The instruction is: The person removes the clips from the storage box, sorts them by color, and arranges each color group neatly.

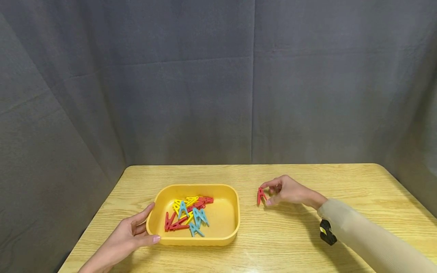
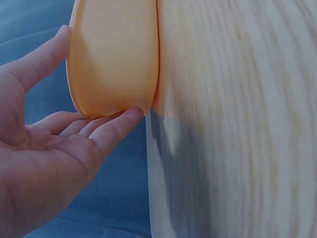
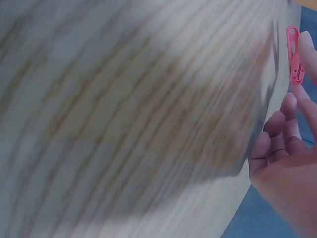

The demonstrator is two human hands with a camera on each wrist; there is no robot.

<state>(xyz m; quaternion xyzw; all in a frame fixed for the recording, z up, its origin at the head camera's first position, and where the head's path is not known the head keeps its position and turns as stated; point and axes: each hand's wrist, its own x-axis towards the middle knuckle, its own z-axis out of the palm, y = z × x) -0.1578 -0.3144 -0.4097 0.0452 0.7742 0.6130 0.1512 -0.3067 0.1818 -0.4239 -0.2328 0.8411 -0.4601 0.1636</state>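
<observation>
A yellow plastic tub sits on the table with several red, yellow and blue clothespins in it. My left hand holds the tub's left end, thumb at the near corner and fingers along the side. The left wrist view shows this hand with fingertips touching the tub's wall. Right of the tub, my right hand pinches a red clothespin between thumb and index finger, its legs pointing down. In the right wrist view the clothespin shows at the right edge; whether it touches the table is unclear.
The light wood-grain table has rounded far corners. Dark grey cloth hangs behind it and along both sides. A black device is strapped at the right wrist, by the pale sleeve.
</observation>
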